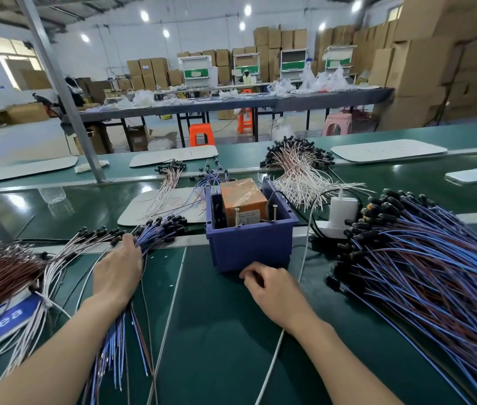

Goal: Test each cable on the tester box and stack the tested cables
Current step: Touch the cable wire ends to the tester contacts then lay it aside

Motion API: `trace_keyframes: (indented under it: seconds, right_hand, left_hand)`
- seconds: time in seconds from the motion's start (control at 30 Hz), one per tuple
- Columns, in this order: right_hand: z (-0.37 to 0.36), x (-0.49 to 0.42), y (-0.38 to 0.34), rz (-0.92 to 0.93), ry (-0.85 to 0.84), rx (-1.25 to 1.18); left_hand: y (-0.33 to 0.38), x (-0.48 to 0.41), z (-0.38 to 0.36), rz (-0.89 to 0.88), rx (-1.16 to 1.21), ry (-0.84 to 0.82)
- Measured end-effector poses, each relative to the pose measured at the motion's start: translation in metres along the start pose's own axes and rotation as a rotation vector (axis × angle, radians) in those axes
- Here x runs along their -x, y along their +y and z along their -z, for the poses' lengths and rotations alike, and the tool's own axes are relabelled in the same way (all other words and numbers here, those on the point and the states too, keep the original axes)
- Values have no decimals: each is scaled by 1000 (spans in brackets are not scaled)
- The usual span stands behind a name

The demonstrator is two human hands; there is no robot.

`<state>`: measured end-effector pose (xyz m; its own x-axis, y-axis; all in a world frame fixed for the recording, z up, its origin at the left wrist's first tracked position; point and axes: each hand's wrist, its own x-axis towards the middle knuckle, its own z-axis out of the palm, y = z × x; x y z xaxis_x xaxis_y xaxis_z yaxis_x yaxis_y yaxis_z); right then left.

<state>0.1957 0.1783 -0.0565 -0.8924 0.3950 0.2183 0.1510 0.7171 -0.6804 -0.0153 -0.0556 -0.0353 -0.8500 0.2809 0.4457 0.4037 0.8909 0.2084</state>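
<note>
The bundle of blue cables point(152, 236) lies to the left of the tester box point(249, 247), black connector ends fanned away from you and bare tails trailing under your forearm. Your left hand point(117, 270) lies over it with the fingers curled down round its far side, so you seem to be gathering the tested stack. Square it now: draw the connectors level and keep the blue ones off the white and brown cables point(3, 273) just beside them, which already overlap at the edge. Your right hand point(272, 290) sits on the green bench point(216, 346) touching or nearly touching the box's front wall, fingers folded under; I cannot tell whether it pinches a cable or holds nothing. If it is empty, take the next cable from the big pile of blue and brown cables point(424, 258) on your right, one at a time by its connector, since those strands are tangled and a tug would likely drag neighbours along. Inside the box stands an orange unit point(243, 197) with two upright screws point(237, 213) at the front, probably the contacts; touch each end down firmly. Mind the white lead point(272, 361) passing under your right wrist toward the white charger point(343, 210) behind the box, as snagging it could shift the box.
</note>
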Motion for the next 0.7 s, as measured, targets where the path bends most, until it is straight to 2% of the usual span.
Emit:
trace_keyframes:
  seconds: [0.2, 0.43, 0.6, 0.7]
  right_hand:
    - [0, -1, -1, -4, 5, 9]
    - [1, 0, 0, -8, 16, 4]
    - [0, 0, -1, -3, 9, 6]
    - [0, 0, 0, -4, 18, -4]
  left_hand:
    - [10, -2, 5, 29, -103, -2]
    - [23, -1, 6, -24, -289, -90]
    - [19, 0, 6, -9, -200, -25]
    - [18, 0, 6, 66, -68, -37]
